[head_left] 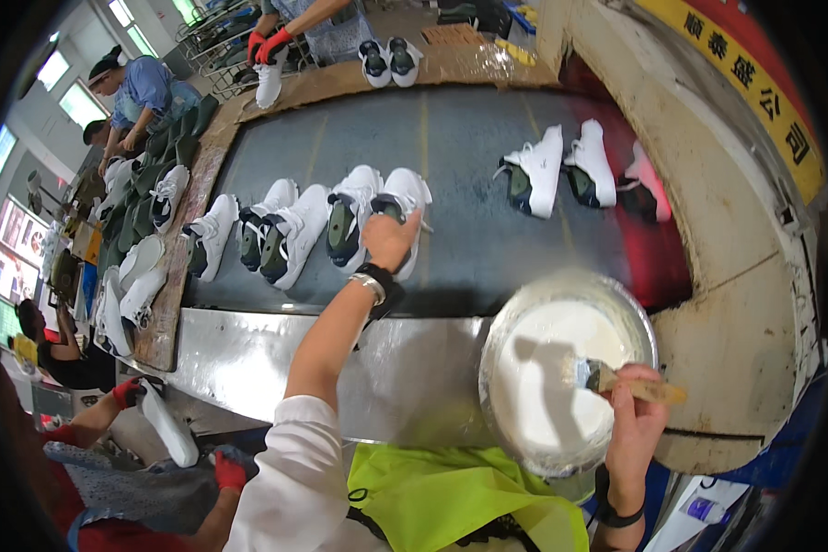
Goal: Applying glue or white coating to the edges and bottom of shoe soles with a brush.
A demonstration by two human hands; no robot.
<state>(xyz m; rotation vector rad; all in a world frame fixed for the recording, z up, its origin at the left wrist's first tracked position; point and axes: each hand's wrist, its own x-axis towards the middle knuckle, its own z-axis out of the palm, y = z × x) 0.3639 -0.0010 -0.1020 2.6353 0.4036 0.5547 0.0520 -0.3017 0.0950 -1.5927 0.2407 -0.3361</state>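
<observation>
My left hand (391,241) is closed round the heel end of a white and dark green shoe (410,188), which rests on the dark conveyor belt (474,156). Directly left of it stands a matching shoe (345,225); more such shoes follow in a row further left. At the lower right, my right hand (638,419) grips the wooden handle of a flat paintbrush (651,388). The brush's bristles hang over a round metal bowl (489,368) of creamy white liquid (538,405). Whether the bristle tips touch the liquid I cannot tell.
Two white shoes (535,173) and a reddish-lit one (649,179) lie near the machine housing (727,340) at right. A metal ledge (414,368) borders the belt. Co-workers' red-gloved hands (230,471) handle shoe parts at lower left and top; another person (147,87) bends over piled shoes.
</observation>
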